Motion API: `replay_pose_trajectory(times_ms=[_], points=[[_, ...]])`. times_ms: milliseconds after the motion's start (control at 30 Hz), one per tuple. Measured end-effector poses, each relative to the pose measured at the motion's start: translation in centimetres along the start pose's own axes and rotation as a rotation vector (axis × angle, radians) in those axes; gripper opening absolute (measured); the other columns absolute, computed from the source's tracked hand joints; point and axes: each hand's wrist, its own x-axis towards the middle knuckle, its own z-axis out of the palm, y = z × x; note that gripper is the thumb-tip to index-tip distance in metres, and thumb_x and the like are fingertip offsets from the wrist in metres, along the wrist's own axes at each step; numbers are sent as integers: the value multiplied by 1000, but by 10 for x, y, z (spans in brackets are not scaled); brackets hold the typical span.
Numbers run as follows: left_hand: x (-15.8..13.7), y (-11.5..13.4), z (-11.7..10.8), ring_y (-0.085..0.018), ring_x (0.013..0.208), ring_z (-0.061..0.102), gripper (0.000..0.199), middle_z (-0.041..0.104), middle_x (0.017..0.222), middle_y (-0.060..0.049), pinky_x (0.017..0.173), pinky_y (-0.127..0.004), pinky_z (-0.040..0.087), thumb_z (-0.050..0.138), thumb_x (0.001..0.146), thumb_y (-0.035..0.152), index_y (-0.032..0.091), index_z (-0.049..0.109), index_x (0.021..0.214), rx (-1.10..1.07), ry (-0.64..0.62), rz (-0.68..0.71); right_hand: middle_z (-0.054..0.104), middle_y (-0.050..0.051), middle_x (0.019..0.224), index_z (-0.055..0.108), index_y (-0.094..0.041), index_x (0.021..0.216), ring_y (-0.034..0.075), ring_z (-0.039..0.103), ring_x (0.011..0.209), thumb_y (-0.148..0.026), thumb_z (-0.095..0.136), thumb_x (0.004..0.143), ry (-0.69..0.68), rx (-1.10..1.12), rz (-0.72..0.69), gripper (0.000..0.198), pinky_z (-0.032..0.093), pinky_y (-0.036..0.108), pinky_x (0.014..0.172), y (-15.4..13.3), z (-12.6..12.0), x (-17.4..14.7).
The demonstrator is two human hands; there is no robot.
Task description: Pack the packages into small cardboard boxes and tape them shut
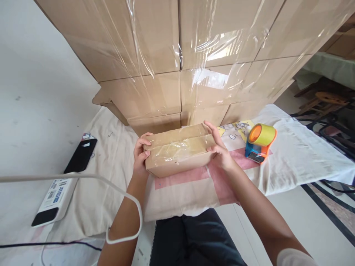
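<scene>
A small cardboard box (pixel 180 147) with shiny clear tape along its top rests at the front of the cloth-covered table, or just above it; I cannot tell which. My left hand (pixel 142 150) grips its left end, with the thumb on the near top edge. Around the right end is my right hand (pixel 219 149), thumb on top and fingers on the far side. To the right of the box stands a tape dispenser (pixel 257 147) in blue and orange, carrying a yellowish roll of tape (pixel 262 134). Neither hand touches it.
Stacked cartons (pixel 155 92) wrapped in clear film rise right behind the box. On the left lie a black phone (pixel 81 154) and a white device (pixel 57 199) with a label. A white bent rod (pixel 122 190) crosses above the left forearm. A wooden stool (pixel 327 99) stands far right.
</scene>
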Motion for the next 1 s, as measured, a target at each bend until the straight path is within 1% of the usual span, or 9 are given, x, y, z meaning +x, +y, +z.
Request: replay_pose_trajectory(times_ms=[133, 333, 433, 533, 567, 633, 733, 833, 1000], points=[[1, 5, -1, -25, 101, 55, 21, 59, 123, -6, 83, -34, 46, 69, 64, 32, 23, 60, 82, -30, -23, -41, 41, -8, 162, 44, -36, 148, 28, 25, 157, -24, 56, 67, 40, 63, -37, 83, 15, 51, 132, 0, 1, 2], [0, 8, -1, -27, 106, 53, 18, 59, 129, -6, 84, -37, 46, 64, 63, 31, 24, 61, 79, 35, -58, -31, 44, -11, 160, 45, -37, 147, 26, 29, 156, -19, 52, 62, 58, 60, -3, 87, 20, 48, 131, -4, 4, 2], [1, 5, -3, -30, 116, 53, 13, 60, 132, -5, 92, -41, 46, 63, 66, 31, 24, 62, 76, 70, -62, 1, 46, -10, 159, 46, -37, 146, 27, 33, 154, -18, 52, 60, 63, 78, 15, 88, 26, 49, 129, -9, 5, 3], [1, 0, -5, -32, 132, 47, 14, 59, 138, -2, 111, -49, 38, 60, 74, 36, 26, 69, 71, 178, -58, 161, 51, -8, 154, 48, -38, 144, 29, 40, 148, -17, 53, 60, 77, 116, 33, 87, 33, 50, 125, -11, 5, 3], [1, -2, -5, -33, 136, 44, 18, 58, 142, 0, 117, -50, 34, 60, 77, 38, 26, 71, 70, 216, -52, 226, 54, -7, 151, 52, -38, 141, 30, 42, 146, -17, 54, 60, 79, 119, 45, 83, 34, 50, 123, -11, 5, 3], [1, -4, -5, -33, 142, 40, 24, 53, 148, 3, 123, -51, 28, 60, 82, 41, 27, 74, 69, 259, -40, 305, 60, -4, 143, 65, -34, 124, 32, 45, 143, -19, 55, 61, 80, 99, 51, 65, 35, 51, 121, -8, 3, 3], [-1, -3, -4, -32, 141, 43, 31, 55, 148, 1, 123, -52, 29, 60, 87, 44, 26, 73, 65, 258, -60, 324, 60, -3, 140, 72, -28, 95, 35, 43, 143, -22, 57, 62, 85, 32, -14, 36, 31, 52, 121, -3, 0, 2], [-2, -1, -3, -33, 137, 47, 36, 60, 143, -2, 122, -55, 30, 60, 89, 47, 26, 71, 62, 245, -79, 318, 58, -5, 143, 73, -28, 88, 34, 42, 144, -24, 56, 64, 112, -18, -71, 29, 30, 50, 121, -1, 0, 2], [-2, -2, -3, -37, 137, 47, 41, 62, 135, -3, 117, -61, 33, 66, 85, 56, 24, 62, 58, 264, -42, 287, 60, -1, 139, 71, -28, 85, 35, 39, 146, -30, 52, 71, 125, -55, -120, 24, 30, 50, 121, -1, 4, 4]])
